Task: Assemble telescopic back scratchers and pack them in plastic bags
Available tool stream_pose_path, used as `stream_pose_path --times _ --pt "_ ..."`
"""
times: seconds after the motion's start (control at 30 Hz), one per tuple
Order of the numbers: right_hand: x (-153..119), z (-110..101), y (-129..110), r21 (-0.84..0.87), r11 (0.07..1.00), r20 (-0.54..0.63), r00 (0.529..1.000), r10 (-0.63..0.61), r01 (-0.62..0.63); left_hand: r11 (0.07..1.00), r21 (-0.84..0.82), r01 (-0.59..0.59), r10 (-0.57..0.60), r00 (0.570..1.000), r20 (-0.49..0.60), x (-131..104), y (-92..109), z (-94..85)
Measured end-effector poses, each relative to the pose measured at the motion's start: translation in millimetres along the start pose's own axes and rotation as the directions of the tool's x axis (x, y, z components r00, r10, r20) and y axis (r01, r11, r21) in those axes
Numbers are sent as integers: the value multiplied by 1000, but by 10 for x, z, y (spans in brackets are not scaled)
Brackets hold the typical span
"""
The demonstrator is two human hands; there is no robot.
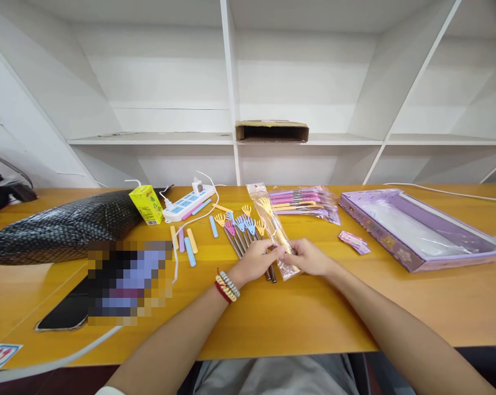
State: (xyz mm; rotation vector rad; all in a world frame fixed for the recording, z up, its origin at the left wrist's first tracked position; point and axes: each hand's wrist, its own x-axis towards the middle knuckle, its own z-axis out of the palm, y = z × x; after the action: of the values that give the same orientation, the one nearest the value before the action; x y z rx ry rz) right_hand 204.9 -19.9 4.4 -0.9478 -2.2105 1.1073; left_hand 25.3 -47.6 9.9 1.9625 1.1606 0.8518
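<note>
Both my left hand (262,258) and my right hand (308,257) are closed on the lower part of a clear plastic bag (276,224). A yellow back scratcher (266,206) lies inside the bag, its claw end pointing away from me. Just left of it, several unwrapped back scratchers (242,223) with blue, yellow and pink claws lie on the table, their metal rods running partly under my left hand. Behind the bag to the right is a pile of bagged back scratchers (303,201). Several coloured handle sleeves (189,251) are scattered to the left.
A purple display box (415,260) stands at right, with small pink cards (354,242) beside it. To the left are a power strip (188,204), a yellow drink carton (146,205), a black wrapped parcel (67,222) and a phone (65,304). A cardboard box (271,133) sits on the shelf.
</note>
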Motion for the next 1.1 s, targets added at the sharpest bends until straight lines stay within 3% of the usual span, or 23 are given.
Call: stream_pose_path --times 0.17,0.3,0.4,0.47,0.53,0.63,0.7,0.77,0.83,0.97,1.1 --pt "44 87 3 129 991 -173 985 -5 28 944 -331 4 8 999 34 -16 36 71" --pt "82 169 21 174 985 -320 946 53 3 886 -462 22 -21 1000 7 0 21 148" --pt "89 210 20 81 997 -346 938 33 -5 854 -511 95 -103 995 13 25 -15 182" --pt "81 162 14 -75 997 -326 945 -16 -9 874 -471 117 -144 989 -20 43 -31 166" --pt "67 19 27 -261 964 -316 948 -32 -54 905 -412 108 -161 982 -96 67 -42 108" --pt "28 -357 126 -433 856 -419 904 88 -284 920 -386 68 -155 968 -198 111 -79 -41" --pt "-25 -657 250 -496 717 -525 827 203 -491 934 -355 43 -144 954 -262 136 -127 -151" --pt "-105 -938 397 -476 563 -621 712 328 -675 957 -287 48 -139 942 -305 147 -186 -242" --pt "-201 -1162 541 -461 457 -645 641 417 -761 978 -194 73 -135 935 -328 145 -242 -297" --pt "-348 -1391 743 -506 431 -511 662 548 -747 995 -67 68 -86 942 -326 128 -294 -299" --pt "-363 -1411 816 -516 456 -447 682 580 -725 990 -137 40 -81 946 -314 140 -273 -242"
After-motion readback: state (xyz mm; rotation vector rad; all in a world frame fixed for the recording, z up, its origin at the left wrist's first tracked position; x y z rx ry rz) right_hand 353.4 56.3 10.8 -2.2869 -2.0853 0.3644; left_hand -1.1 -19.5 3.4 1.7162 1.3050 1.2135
